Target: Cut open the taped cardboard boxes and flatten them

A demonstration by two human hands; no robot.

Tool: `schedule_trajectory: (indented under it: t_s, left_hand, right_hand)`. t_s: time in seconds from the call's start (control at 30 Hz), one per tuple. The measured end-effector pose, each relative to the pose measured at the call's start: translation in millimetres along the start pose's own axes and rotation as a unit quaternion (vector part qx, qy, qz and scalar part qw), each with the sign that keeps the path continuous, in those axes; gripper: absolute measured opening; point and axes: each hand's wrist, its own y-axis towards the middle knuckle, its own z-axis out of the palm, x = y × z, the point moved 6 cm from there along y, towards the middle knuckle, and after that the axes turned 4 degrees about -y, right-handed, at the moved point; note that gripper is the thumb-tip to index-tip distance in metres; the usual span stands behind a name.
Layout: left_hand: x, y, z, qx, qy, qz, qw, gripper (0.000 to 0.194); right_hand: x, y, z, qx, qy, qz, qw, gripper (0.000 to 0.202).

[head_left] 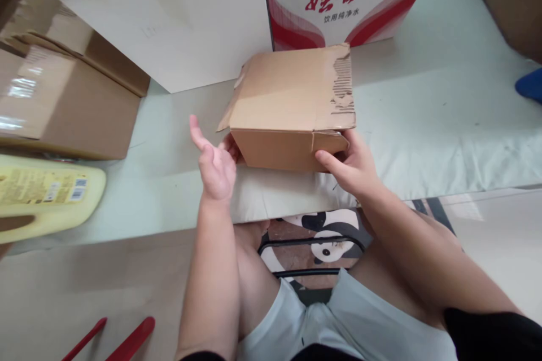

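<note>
A small brown cardboard box [275,90] stands near the front edge of the covered surface. Its broad top face has a torn strip along the right, and a flap juts out at the left. My right hand [353,162] grips the near right corner, thumb on the front and the other fingers partly hidden behind a small side flap [328,142]. At the box's lower left is my left hand [218,166], palm turned up and fingers spread. Some of its fingers reach against the box's left side, where their tips are hidden.
Behind the box stand a large white carton [190,28] and a red-and-white water carton [339,5]. Brown taped boxes [93,101] and a yellow bottle [71,197] lie at left. A blue object [530,86] shows at the right edge. A pale cloth [423,124] covers the surface.
</note>
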Motion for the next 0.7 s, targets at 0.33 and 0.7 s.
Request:
schedule_trajectory:
  t_s: [0.33,0.7]
  left_hand:
    - [10,11,16.9,-0.014,-0.058,0.049,0.997,0.111]
    - [-3,5,-20.7,-0.135,-0.018,-0.09,0.987,0.047]
  right_hand:
    - [-23,-1,5,0.014,0.005,0.027,1.0,0.048]
    - [-23,4,-20,-0.144,0.048,0.037,0.988,0.04]
